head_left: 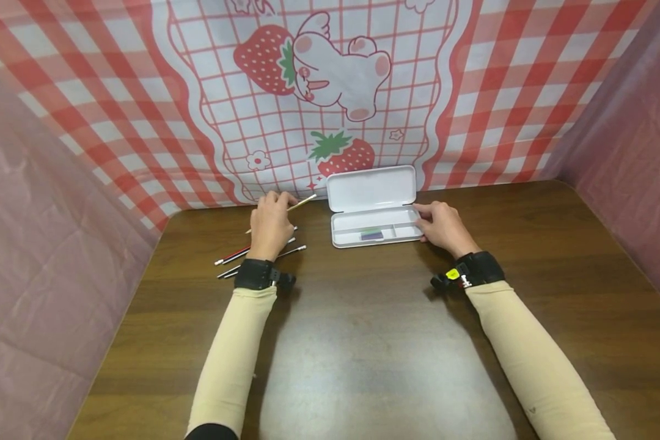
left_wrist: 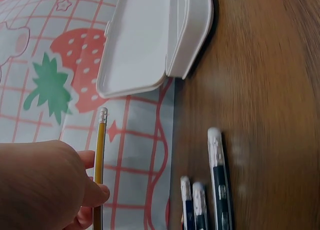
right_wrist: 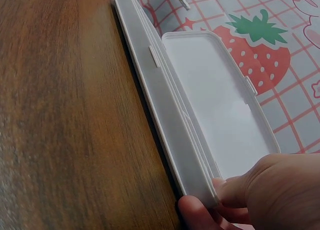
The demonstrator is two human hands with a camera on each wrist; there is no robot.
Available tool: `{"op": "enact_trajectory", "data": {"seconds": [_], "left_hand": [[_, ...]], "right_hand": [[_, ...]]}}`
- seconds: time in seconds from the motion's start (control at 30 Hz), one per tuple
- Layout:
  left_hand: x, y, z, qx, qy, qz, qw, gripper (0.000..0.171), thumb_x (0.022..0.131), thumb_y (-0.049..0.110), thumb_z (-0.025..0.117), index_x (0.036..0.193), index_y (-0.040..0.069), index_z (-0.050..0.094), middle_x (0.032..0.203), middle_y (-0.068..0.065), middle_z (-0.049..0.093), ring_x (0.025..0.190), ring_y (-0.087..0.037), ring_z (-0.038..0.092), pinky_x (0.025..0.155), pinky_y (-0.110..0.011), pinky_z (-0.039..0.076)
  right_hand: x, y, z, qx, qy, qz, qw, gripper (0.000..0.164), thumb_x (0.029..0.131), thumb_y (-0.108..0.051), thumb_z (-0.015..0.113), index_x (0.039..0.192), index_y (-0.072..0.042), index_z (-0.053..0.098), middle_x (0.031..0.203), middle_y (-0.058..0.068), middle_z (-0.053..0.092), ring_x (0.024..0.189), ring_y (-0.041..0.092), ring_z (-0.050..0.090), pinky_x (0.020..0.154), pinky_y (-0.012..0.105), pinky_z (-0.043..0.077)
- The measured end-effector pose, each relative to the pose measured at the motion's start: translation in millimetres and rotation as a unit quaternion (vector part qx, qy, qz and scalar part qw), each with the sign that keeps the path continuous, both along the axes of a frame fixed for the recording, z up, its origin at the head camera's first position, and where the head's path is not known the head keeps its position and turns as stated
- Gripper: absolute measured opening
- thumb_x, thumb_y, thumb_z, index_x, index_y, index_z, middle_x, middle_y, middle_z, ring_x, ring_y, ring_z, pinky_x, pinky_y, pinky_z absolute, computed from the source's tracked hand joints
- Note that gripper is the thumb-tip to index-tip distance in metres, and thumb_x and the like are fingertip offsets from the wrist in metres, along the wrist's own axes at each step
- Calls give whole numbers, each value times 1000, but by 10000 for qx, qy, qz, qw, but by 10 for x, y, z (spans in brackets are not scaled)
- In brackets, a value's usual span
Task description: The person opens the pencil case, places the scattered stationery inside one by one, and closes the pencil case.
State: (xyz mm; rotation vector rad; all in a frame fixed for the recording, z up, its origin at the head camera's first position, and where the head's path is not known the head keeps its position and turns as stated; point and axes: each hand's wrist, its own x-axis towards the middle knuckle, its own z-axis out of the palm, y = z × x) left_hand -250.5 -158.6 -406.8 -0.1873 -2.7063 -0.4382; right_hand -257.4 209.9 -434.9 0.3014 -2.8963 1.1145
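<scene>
My left hand (head_left: 271, 226) pinches a yellow pencil (head_left: 304, 202) with a white eraser end, held above the table. In the left wrist view, the pencil (left_wrist: 100, 145) points up between thumb and fingers. Beside and under this hand lie several pencils (head_left: 235, 256), dark ones and a red one, partly hidden by it. My right hand (head_left: 445, 227) grips the right end of a white pencil case (head_left: 371, 190), thumb at the rim and fingers outside the wall. The case stands open, lid tilted up. Inside lies a small flat green-and-purple piece (head_left: 371, 234), its kind unclear.
A brown wooden table (head_left: 385, 342) carries everything. Behind the case hangs a red-and-white checked cloth (head_left: 489, 91) with strawberry prints. Pink cloth (head_left: 49, 263) hangs at both sides. The case has a divided lower tray.
</scene>
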Motion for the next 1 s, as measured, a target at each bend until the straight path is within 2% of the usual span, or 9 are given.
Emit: {"op": "enact_trajectory", "data": {"seconds": [0.33, 0.57, 1.0], "left_hand": [[-68, 251, 8, -228, -50, -245, 9994, 44, 71, -6, 65, 110, 15, 67, 107, -12, 64, 99, -36, 58, 74, -52, 50], [-117, 408, -7, -362, 52, -404, 9985, 40, 72, -4, 66, 108, 16, 68, 106, -11, 64, 96, -35, 58, 70, -50, 50], [-139, 755, 5, -588, -244, -619, 9961, 42, 76, -4, 69, 113, 16, 67, 115, -11, 66, 102, -32, 58, 76, -46, 53]], "right_hand": [[19, -3, 3, 63, -16, -33, 10000, 43, 93, -3, 61, 136, -3, 61, 98, 20, 56, 55, 15, 64, 47, 18, 46], [13, -1, 19, 58, -9, -29, 10000, 44, 93, -3, 62, 136, -2, 60, 99, 21, 58, 55, 14, 63, 47, 17, 46], [8, -9, 22, 25, -63, -60, 10000, 44, 92, -3, 63, 136, -3, 61, 98, 20, 57, 55, 13, 63, 47, 16, 46]]}}
